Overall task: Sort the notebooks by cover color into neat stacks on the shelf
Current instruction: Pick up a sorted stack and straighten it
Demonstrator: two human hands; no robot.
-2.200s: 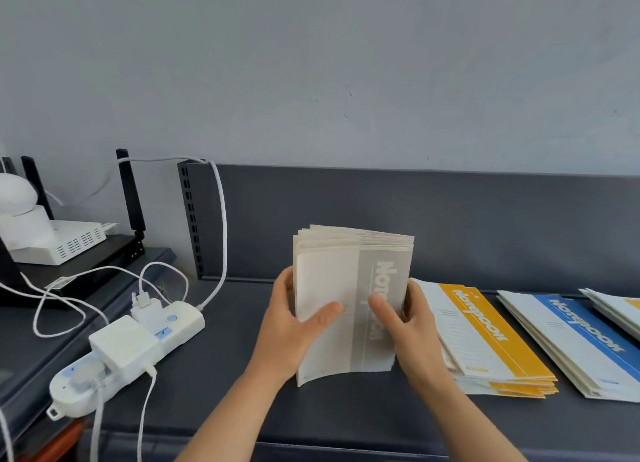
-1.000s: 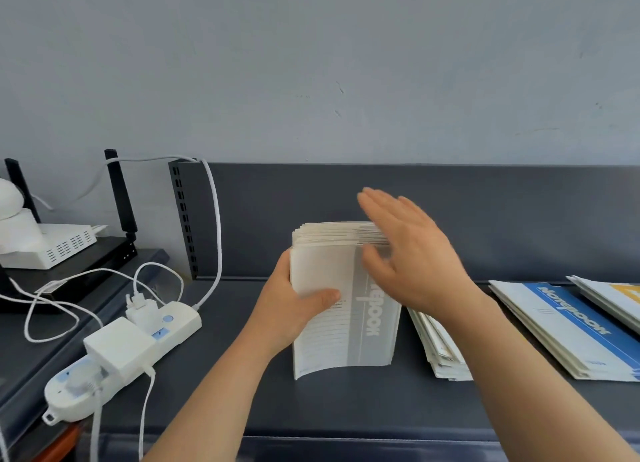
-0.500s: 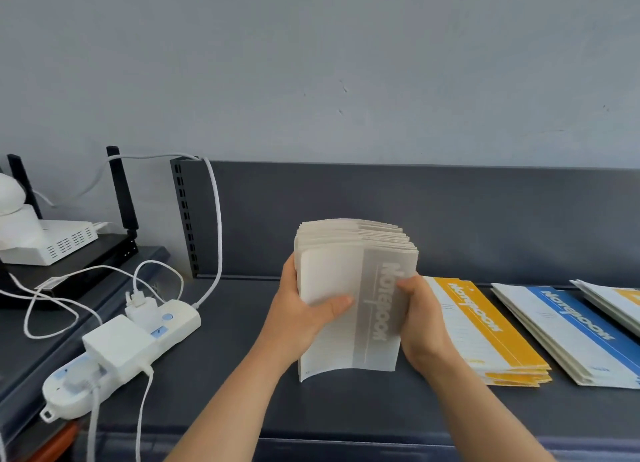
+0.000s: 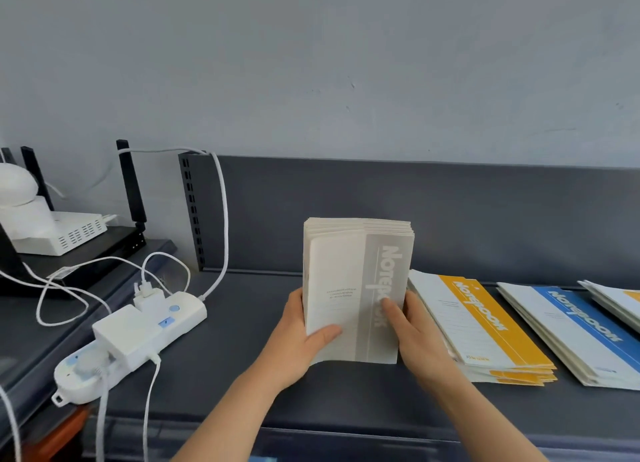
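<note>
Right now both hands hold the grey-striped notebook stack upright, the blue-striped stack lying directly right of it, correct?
No. The head view shows the yellow-striped notebook stack directly right of the grey-striped notebook stack; the blue-striped stack lies beyond.

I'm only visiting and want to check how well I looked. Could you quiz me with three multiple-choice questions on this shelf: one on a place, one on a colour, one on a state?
1. Where does the yellow stack lie relative to the notebook bundle being held?
A) to its left
B) to its right
C) behind it

2. What colour is the band on the bundle's front cover?
A) blue
B) yellow
C) grey

3. How is the bundle placed?
A) lying flat
B) upright, gripped by the left hand and the right hand
C) raised high in one hand

Answers:
1 B, it lies flat just past the right hand.
2 C, the strip bearing the lettering is grey.
3 B, a hand grips each side.
</note>
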